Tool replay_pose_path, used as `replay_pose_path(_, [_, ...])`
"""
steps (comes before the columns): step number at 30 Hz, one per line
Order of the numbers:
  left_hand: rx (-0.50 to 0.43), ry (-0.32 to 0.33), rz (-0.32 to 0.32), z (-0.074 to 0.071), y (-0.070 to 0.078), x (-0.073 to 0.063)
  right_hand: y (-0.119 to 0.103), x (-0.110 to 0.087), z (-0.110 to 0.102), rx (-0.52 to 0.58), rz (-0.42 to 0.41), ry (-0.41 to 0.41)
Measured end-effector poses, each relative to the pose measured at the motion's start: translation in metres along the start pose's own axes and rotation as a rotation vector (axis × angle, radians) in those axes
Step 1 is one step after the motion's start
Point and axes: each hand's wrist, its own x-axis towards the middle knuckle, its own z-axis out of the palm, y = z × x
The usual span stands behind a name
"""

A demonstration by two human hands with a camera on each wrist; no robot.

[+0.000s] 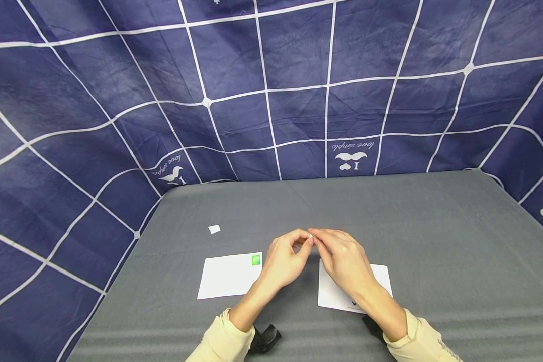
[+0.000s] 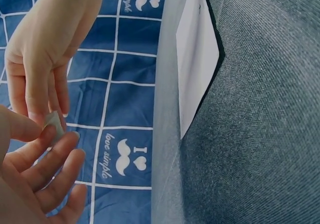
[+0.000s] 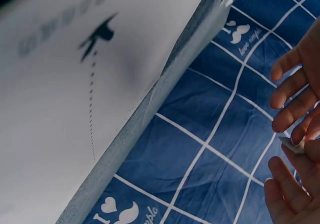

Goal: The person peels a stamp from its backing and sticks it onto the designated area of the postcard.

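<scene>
Both hands meet in the middle of the head view, raised over the grey surface. Between their fingertips is a small pale piece of paper [image 2: 56, 129], mostly covered by the fingers. My left hand [image 1: 284, 259] pinches it between thumb and forefinger, the other fingers loosely bent. From the other side my right hand [image 1: 346, 259] pinches the same piece with thumb and fingertips. Partly under the right hand and forearm lies a white rectangular paper [image 1: 335, 291] printed with a small dark bird and a dotted line [image 3: 92, 103]. Left of the left hand is a white envelope [image 1: 228, 276] bearing a green stamp [image 1: 256, 260].
A small white paper scrap [image 1: 214, 229] lies farther back on the left of the grey cloth-covered table [image 1: 457, 241]. A blue curtain with white grid lines [image 1: 298, 115] stands behind and along the sides. Black straps [image 1: 266, 339] sit at the wrists.
</scene>
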Motion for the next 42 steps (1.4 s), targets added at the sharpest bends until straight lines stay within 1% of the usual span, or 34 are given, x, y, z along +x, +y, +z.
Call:
replay_pose_path(3, [0.046,0.015,0.008,0.0009,-0.0007,-0.0004,-0.0012,-0.0007,0.0000,0.002,0.017,-0.001])
replay_pose_path(6, [0.062,0.023,0.009,0.0017,-0.0014,-0.0004,-0.0021,-0.0013,0.0002,0.005,0.026,0.000])
replay_pose_path(11, [0.057,0.026,0.011,0.0017,-0.0015,-0.0003,-0.0032,-0.0019,0.0009,0.009,0.057,0.004])
replay_pose_path(18, [0.043,0.019,0.024,0.0002,-0.0021,0.0002,-0.0047,-0.0009,0.0004,0.066,0.166,-0.014])
replay_pose_path(26, [0.039,0.014,0.036,-0.0012,-0.0036,0.0011,-0.0055,-0.0003,-0.0003,0.124,0.235,-0.030])
replay_pose_path(35, [0.028,0.009,0.040,-0.0026,-0.0050,0.0027,-0.0052,-0.0003,0.0002,0.157,0.281,-0.038])
replay_pose_path(42, [0.048,-0.003,0.034,-0.0045,-0.0045,0.0031,-0.0045,0.0006,-0.0004,0.165,0.310,-0.052])
